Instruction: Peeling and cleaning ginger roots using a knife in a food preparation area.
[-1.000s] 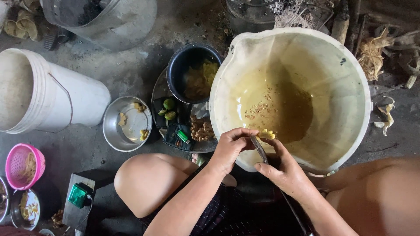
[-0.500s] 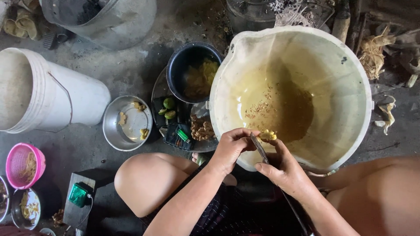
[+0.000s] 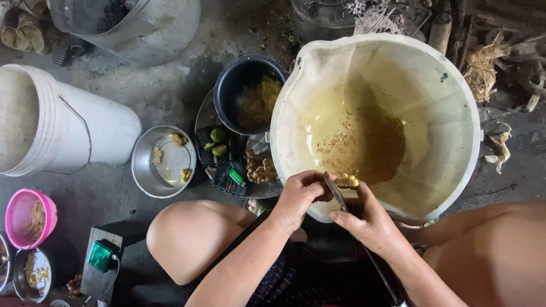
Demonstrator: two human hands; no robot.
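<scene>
My left hand (image 3: 298, 196) and my right hand (image 3: 369, 219) meet over the near rim of a big cream-coloured basin (image 3: 455, 102). Between them is a small yellowish piece of root (image 3: 347, 181), pinched in the left fingers. The right hand grips a knife (image 3: 335, 193) whose blade rests against the piece. Inside the basin stands yellowish water with floating peelings (image 3: 355, 142). My bare knees show below, left and right.
A dark pot (image 3: 227, 91) with yellow pieces, a round tray (image 3: 202, 116) with green limes and roots, and a metal bowl (image 3: 142, 170) sit left of the basin. A white bucket (image 3: 102, 131), pink strainer (image 3: 14, 219) and grey tub (image 3: 165, 34) are farther left.
The hands have hardly shifted; the knife and the yellow piece stay at the basin's near rim with only small working movements.
</scene>
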